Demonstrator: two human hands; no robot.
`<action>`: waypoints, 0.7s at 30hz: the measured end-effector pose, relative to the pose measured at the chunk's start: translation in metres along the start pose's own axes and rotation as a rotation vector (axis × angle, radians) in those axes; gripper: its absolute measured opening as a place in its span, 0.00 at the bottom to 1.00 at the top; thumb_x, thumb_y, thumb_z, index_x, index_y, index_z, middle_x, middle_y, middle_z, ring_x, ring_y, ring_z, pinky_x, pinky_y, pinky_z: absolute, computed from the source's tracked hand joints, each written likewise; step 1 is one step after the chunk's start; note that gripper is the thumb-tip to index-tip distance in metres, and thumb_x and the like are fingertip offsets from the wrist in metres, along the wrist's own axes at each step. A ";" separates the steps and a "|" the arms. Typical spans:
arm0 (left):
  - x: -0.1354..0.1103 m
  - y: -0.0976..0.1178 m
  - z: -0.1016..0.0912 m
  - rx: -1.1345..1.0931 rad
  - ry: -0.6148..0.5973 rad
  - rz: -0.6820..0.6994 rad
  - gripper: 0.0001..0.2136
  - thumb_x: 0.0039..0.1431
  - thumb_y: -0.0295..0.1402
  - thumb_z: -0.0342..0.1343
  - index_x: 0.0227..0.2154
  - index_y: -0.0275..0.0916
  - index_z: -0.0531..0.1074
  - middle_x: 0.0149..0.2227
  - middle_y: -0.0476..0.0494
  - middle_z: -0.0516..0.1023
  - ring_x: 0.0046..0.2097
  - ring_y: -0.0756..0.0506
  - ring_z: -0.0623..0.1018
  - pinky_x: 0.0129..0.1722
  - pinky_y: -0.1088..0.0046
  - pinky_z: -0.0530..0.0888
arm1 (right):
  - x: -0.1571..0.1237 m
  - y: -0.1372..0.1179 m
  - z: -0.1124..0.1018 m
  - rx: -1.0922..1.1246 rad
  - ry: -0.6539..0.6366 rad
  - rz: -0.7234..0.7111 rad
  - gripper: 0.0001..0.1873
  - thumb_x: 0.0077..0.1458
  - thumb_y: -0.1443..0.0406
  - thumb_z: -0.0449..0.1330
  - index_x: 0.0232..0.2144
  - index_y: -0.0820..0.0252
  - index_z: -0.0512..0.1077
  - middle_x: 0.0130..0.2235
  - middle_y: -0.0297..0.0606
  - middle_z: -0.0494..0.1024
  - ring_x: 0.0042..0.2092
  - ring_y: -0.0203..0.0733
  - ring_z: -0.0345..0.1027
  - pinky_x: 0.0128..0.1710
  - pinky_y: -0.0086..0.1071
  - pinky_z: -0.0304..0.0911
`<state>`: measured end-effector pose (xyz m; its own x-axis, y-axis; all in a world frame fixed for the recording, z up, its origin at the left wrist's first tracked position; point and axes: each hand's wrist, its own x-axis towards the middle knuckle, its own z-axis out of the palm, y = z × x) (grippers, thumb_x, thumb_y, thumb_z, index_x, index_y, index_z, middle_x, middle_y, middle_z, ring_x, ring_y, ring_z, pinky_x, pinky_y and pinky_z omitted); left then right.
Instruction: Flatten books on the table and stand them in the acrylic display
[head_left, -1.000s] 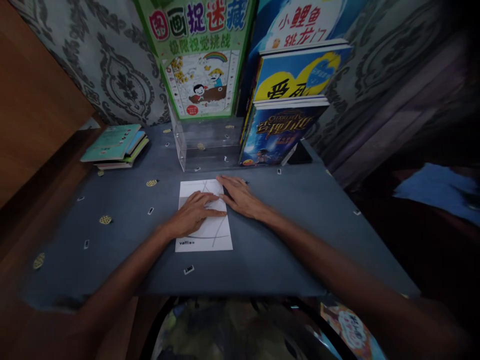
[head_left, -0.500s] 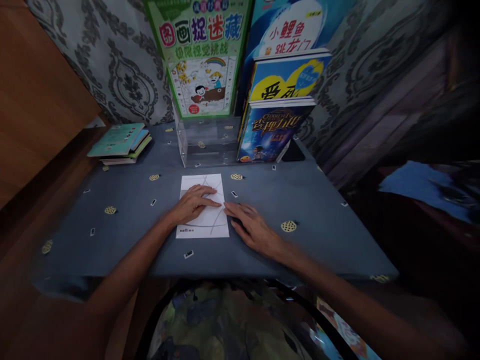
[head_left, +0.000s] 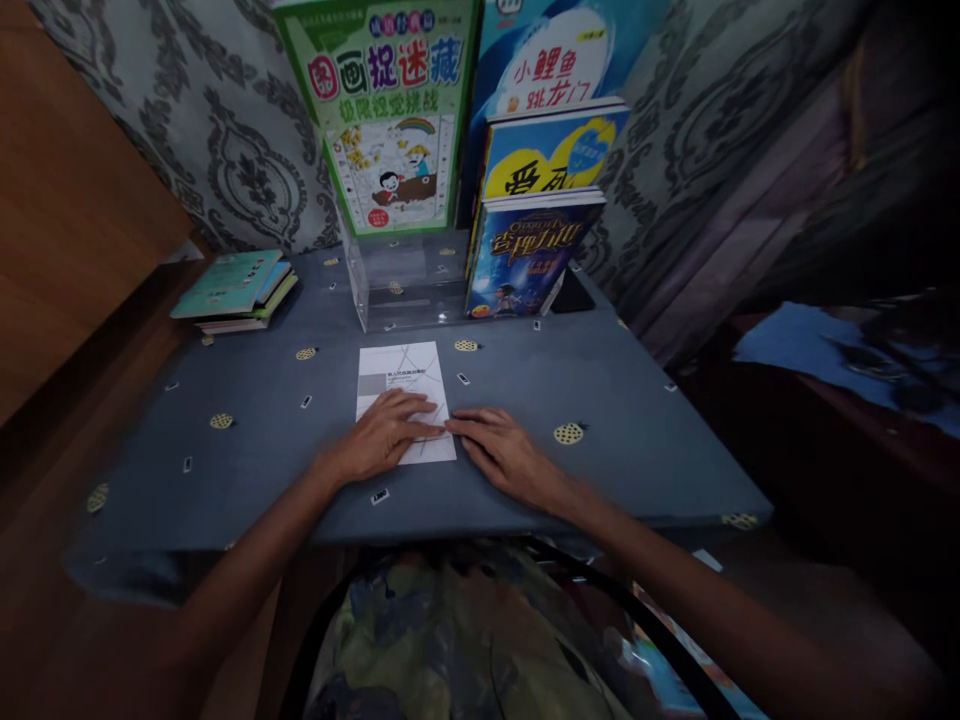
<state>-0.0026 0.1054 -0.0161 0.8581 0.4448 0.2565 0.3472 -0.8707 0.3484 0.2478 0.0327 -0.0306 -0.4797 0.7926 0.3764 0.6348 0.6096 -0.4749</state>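
A white sheet of paper (head_left: 401, 378) with thin lines and a small print block lies flat in the middle of the grey-blue tablecloth (head_left: 615, 430). My left hand (head_left: 384, 435) rests palm down on the lower half of the sheet, fingers stretched out toward the right. Beside it, my right hand (head_left: 504, 453) lies flat on the cloth, with its fingertips touching the sheet's lower right edge. Neither hand holds anything.
A clear plastic box (head_left: 409, 285) stands behind the paper. Upright children's books (head_left: 529, 250) and a green picture book (head_left: 386, 120) lean on the patterned wall. A low stack of thin books (head_left: 232, 290) lies at the back left. A dark chair frame (head_left: 585, 600) shows below the table edge.
My right hand slid from the sheet's upper right edge down to its lower right edge. My left hand moved down the paper, uncovering the upper part with the print.
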 end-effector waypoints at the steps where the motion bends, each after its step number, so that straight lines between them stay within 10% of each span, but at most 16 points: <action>1: -0.004 0.006 0.000 -0.005 -0.010 0.000 0.20 0.66 0.23 0.48 0.53 0.47 0.77 0.59 0.41 0.75 0.63 0.41 0.70 0.63 0.50 0.65 | 0.000 0.000 0.000 -0.005 0.003 0.004 0.20 0.67 0.67 0.49 0.57 0.58 0.73 0.53 0.49 0.78 0.56 0.51 0.72 0.54 0.52 0.69; 16: -0.070 0.026 -0.059 0.054 -0.179 -0.261 0.26 0.56 0.15 0.47 0.50 0.45 0.78 0.58 0.45 0.77 0.59 0.44 0.76 0.59 0.60 0.73 | -0.002 0.001 -0.002 -0.022 -0.025 -0.059 0.18 0.66 0.69 0.52 0.52 0.55 0.76 0.51 0.42 0.82 0.59 0.51 0.70 0.55 0.53 0.69; 21: -0.076 0.060 -0.037 0.261 -0.155 -0.412 0.25 0.55 0.15 0.49 0.52 0.40 0.76 0.57 0.39 0.78 0.57 0.40 0.78 0.59 0.59 0.74 | 0.006 -0.040 0.020 -0.080 0.049 -0.012 0.18 0.66 0.68 0.52 0.54 0.56 0.75 0.52 0.45 0.81 0.59 0.52 0.71 0.62 0.59 0.61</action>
<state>-0.0612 0.0272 0.0191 0.6693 0.7430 0.0016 0.7344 -0.6619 0.1502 0.2070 0.0138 -0.0254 -0.4587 0.7823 0.4215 0.6763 0.6150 -0.4055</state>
